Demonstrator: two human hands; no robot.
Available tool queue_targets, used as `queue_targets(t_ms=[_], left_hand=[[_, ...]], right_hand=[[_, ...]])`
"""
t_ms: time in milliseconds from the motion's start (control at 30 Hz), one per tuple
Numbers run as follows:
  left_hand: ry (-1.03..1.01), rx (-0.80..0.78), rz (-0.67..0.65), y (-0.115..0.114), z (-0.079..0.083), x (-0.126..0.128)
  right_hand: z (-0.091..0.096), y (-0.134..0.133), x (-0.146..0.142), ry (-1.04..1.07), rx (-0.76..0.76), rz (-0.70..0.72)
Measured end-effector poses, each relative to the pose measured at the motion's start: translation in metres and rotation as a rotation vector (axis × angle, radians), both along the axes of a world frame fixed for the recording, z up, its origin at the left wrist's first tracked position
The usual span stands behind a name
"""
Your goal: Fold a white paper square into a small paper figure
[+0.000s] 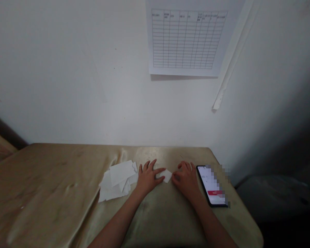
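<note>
A small white piece of paper (pixel 166 175) lies on the brown covered surface between my two hands. My left hand (pixel 148 177) has its thumb and forefinger on the paper's left side, holding it, while its other fingers spread forward. At the paper's right corner, the thumb and forefinger of my right hand (pixel 186 179) are pinched together, with the remaining fingers curled. Just left of my left hand is a loose pile of torn white paper sheets (pixel 113 182), some overlapping.
A phone (pixel 209 187) with its screen lit lies right of my right hand, near the right edge of the brown surface (pixel 165 220). Behind stands a white wall (pixel 93 86) bearing a printed table sheet (pixel 186 44) and a peeling strip (pixel 232 62).
</note>
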State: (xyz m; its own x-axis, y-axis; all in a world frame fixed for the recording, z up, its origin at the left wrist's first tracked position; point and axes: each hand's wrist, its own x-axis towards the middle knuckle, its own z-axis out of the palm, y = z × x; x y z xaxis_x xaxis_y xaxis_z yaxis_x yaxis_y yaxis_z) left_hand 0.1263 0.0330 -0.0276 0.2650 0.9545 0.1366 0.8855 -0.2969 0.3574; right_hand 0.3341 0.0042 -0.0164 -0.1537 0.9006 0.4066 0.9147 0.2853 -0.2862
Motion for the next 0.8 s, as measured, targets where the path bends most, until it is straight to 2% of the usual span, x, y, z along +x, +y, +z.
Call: queue_targets(t_ms=[167,367,800], left_hand=[[0.084,0.027,-0.014,-0.002,-0.004,-0.001],[0.1,0.07,-0.019,-0.001,-0.008,-0.002],[0.018,0.125,-0.005,-0.008,0.01,-0.002]], right_hand=[[-0.012,0.005,-0.008,0.034,0.012,-0.027],[-0.017,0.009,-0.016,0.004,-0.025,0.086],[-0.011,0.008,-0.016,-0.019,-0.132,0.01]])
